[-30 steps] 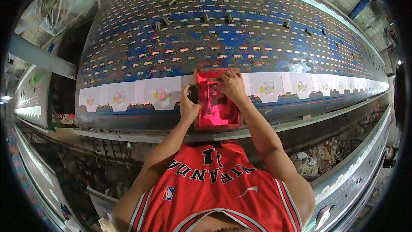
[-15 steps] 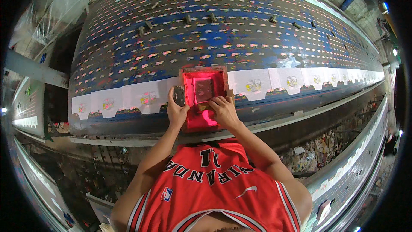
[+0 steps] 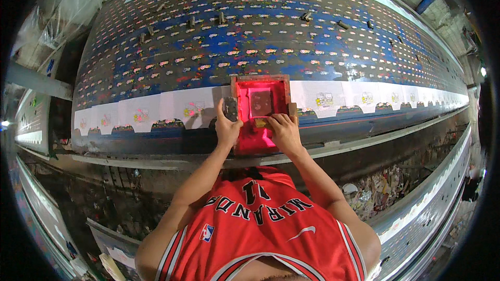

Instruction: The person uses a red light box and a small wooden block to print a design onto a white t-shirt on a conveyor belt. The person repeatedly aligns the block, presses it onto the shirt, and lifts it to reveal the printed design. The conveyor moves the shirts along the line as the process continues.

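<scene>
In front of me a screen-printing frame [image 3: 286, 87] with a wooden rim lies over the row of white fabric pieces. Bright pink ink coats its inside, around a paler rectangular mesh window [image 3: 261, 103]. My left hand [image 3: 227, 129] is closed around a dark block [image 3: 229, 108] at the frame's left side, thumb near the rim. Inside the frame, just below the window, my right hand [image 3: 286, 131] grips a small yellowish squeegee [image 3: 260, 123]. Its fingers partly hide the squeegee and the right rim. A brown wooden block [image 3: 293, 110] juts from the frame's right side.
White fabric pieces [image 3: 174, 105] with small printed figures line the long table's near edge on both sides. Small dark pieces [image 3: 222, 18] lie scattered over the stained tabletop [image 3: 177, 47]. A pale rail [image 3: 354, 144] runs along the front, with scraps [image 3: 383, 190] heaped below it.
The frame and both hands have shifted right along the row, uncovering another printed piece on the left. My view has moved with them. The squeegee sits slightly higher within the frame.
</scene>
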Action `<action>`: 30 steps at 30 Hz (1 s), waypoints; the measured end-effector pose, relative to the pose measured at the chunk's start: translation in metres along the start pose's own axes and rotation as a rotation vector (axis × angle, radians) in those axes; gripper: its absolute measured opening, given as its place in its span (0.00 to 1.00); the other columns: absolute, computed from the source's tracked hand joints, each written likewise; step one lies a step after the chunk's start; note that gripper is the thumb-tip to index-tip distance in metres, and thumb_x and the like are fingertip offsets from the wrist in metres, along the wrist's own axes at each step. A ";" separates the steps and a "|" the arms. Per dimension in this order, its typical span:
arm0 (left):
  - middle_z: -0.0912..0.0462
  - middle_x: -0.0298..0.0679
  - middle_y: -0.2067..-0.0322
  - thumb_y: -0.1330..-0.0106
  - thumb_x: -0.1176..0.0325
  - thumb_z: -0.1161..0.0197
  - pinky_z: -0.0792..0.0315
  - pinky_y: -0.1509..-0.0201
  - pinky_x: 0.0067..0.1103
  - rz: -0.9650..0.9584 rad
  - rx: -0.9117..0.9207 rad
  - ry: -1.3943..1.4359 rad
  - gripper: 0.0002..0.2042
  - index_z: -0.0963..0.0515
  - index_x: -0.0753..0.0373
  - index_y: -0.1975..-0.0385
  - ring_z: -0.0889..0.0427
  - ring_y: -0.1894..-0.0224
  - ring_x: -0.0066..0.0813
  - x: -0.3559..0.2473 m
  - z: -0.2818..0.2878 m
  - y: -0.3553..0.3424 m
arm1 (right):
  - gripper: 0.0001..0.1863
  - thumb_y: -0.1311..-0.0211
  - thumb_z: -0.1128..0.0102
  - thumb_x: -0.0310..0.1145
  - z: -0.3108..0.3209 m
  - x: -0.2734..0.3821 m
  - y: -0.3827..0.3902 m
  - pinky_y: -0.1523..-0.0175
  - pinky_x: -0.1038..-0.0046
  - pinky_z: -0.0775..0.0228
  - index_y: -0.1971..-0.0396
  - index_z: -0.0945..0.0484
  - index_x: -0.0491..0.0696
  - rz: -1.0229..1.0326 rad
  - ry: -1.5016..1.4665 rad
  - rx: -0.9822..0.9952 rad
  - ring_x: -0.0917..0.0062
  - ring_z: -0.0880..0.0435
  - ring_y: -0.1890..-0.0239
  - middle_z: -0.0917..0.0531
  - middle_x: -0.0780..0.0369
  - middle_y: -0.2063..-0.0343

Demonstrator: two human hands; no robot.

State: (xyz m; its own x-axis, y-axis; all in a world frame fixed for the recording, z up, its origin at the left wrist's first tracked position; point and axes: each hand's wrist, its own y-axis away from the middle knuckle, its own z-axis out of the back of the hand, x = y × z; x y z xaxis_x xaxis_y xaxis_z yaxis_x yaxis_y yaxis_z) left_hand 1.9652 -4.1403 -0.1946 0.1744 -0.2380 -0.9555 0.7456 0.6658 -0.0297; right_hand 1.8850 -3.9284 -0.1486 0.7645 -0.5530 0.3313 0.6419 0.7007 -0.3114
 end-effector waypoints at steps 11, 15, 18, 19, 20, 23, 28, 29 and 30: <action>0.14 0.56 0.49 0.51 0.74 0.28 0.21 0.43 0.36 0.155 0.041 -0.076 0.48 0.40 0.59 0.24 0.11 0.49 0.50 -0.002 -0.014 -0.004 | 0.25 0.50 0.25 0.34 0.006 -0.024 0.013 0.40 0.58 0.32 0.48 0.15 0.54 0.013 -0.060 0.058 0.67 0.18 0.45 0.16 0.64 0.51; 0.13 0.56 0.50 0.51 0.73 0.27 0.21 0.43 0.37 0.188 0.054 -0.147 0.48 0.40 0.56 0.24 0.11 0.50 0.53 -0.010 -0.013 -0.005 | 0.28 0.54 0.24 0.32 0.009 -0.023 0.014 0.39 0.57 0.32 0.48 0.15 0.53 0.002 -0.024 0.069 0.67 0.18 0.44 0.16 0.64 0.50; 0.13 0.56 0.51 0.51 0.73 0.27 0.20 0.43 0.38 0.129 0.028 -0.176 0.48 0.39 0.55 0.24 0.11 0.51 0.54 -0.008 -0.015 -0.003 | 0.28 0.55 0.24 0.31 0.007 -0.023 0.015 0.39 0.56 0.32 0.47 0.16 0.53 0.002 -0.019 0.067 0.67 0.19 0.44 0.16 0.64 0.50; 0.13 0.57 0.51 0.51 0.73 0.27 0.20 0.43 0.38 0.121 0.024 -0.177 0.48 0.39 0.55 0.25 0.11 0.51 0.54 -0.008 -0.016 -0.002 | 0.28 0.54 0.24 0.31 0.009 -0.023 0.014 0.39 0.56 0.32 0.47 0.16 0.53 0.003 -0.024 0.076 0.67 0.19 0.44 0.16 0.64 0.50; 0.13 0.57 0.51 0.51 0.73 0.27 0.20 0.43 0.38 0.113 0.028 -0.181 0.48 0.39 0.55 0.25 0.11 0.51 0.54 -0.009 -0.017 -0.002 | 0.28 0.54 0.25 0.31 0.011 -0.024 0.015 0.39 0.56 0.32 0.47 0.16 0.53 -0.003 -0.030 0.085 0.67 0.19 0.44 0.16 0.64 0.50; 0.13 0.57 0.51 0.52 0.74 0.26 0.20 0.44 0.38 0.168 0.057 -0.146 0.47 0.39 0.55 0.25 0.11 0.51 0.54 -0.012 -0.014 -0.003 | 0.28 0.54 0.24 0.32 0.004 -0.027 0.019 0.39 0.56 0.32 0.47 0.16 0.53 -0.004 -0.013 0.066 0.67 0.19 0.44 0.16 0.64 0.50; 0.13 0.57 0.53 0.52 0.75 0.27 0.20 0.46 0.38 0.187 0.093 -0.142 0.48 0.40 0.57 0.25 0.11 0.53 0.51 -0.028 -0.010 -0.006 | 0.27 0.54 0.25 0.32 0.003 -0.025 0.019 0.39 0.55 0.32 0.49 0.16 0.53 -0.017 -0.032 0.054 0.67 0.19 0.43 0.16 0.64 0.49; 0.13 0.57 0.54 0.52 0.76 0.27 0.20 0.47 0.38 0.207 0.101 -0.145 0.48 0.41 0.58 0.25 0.10 0.54 0.51 -0.033 -0.008 -0.006 | 0.26 0.54 0.25 0.32 0.005 -0.023 0.018 0.40 0.55 0.31 0.50 0.16 0.53 -0.016 -0.033 0.056 0.67 0.19 0.44 0.16 0.64 0.50; 0.12 0.57 0.55 0.52 0.76 0.27 0.20 0.47 0.37 0.212 0.105 -0.135 0.48 0.41 0.58 0.25 0.10 0.55 0.50 -0.029 -0.008 -0.006 | 0.26 0.54 0.24 0.33 0.006 -0.022 0.017 0.40 0.55 0.31 0.50 0.16 0.53 -0.011 -0.030 0.060 0.67 0.19 0.43 0.16 0.64 0.49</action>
State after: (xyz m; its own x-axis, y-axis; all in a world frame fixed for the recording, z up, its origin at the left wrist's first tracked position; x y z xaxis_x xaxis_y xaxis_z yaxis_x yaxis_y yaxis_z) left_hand 1.9503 -4.1322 -0.1694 0.4126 -0.1979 -0.8892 0.7445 0.6356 0.2040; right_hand 1.8783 -3.9018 -0.1560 0.7545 -0.5479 0.3614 0.6450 0.7209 -0.2536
